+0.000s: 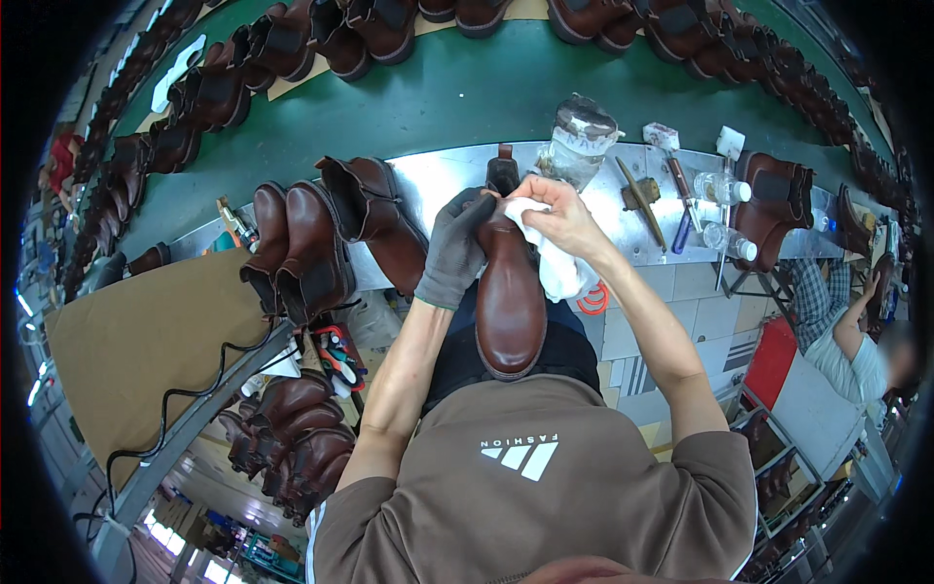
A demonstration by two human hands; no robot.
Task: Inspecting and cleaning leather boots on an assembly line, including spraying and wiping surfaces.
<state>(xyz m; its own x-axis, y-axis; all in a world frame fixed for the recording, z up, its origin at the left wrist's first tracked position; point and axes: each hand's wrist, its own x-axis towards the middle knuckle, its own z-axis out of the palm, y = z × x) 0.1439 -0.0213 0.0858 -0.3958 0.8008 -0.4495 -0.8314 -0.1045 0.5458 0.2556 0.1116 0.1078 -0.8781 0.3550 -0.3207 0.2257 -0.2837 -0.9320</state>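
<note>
A brown leather ankle boot (pixel 511 302) lies over my lap, its rounded toe pointing toward me and its dark elastic side panel away. My left hand (pixel 454 253), in a grey glove, is closed around the boot's ankle part from the left. Bare fingers of my right hand (pixel 566 222) pinch a white cloth (pixel 561 271) and press it against the boot near the ankle. The cloth's loose part hangs down on the right side. Three more brown boots (pixel 313 243) stand and lean on the left of the metal worktable (pixel 428 185).
A plastic-wrapped container (pixel 581 146), a thin stick-like tool (pixel 642 204), clear bottles (pixel 722 188) and a boot pair (pixel 773 209) occupy the table's right. Boots line the green conveyor (pixel 428 92). Cardboard (pixel 165 341) and piled boots (pixel 297 433) lie left. Another person (pixel 846 350) sits far right.
</note>
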